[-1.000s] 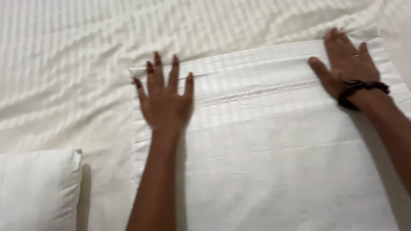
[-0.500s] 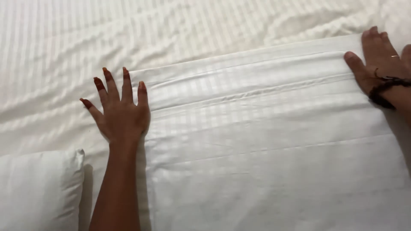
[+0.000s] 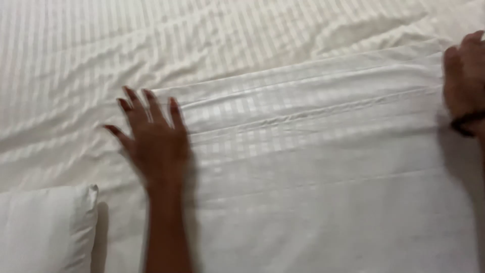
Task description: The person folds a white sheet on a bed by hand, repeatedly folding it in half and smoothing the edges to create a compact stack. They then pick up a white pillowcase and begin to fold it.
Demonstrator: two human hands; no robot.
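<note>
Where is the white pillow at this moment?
In the head view, the white pillow lies at the bottom left corner, on the striped sheet, just left of the left hand's forearm.

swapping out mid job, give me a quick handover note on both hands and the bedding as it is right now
Left hand: flat, fingers spread, on the left end of the folded white sheet, holding nothing.
Right hand: resting on the sheet's right end, mostly out of frame.
Sheet lies across the striped bed cover; pillow at lower left.
Done: the sheet looks mostly flat.
Left: light creases near its top fold.
</note>
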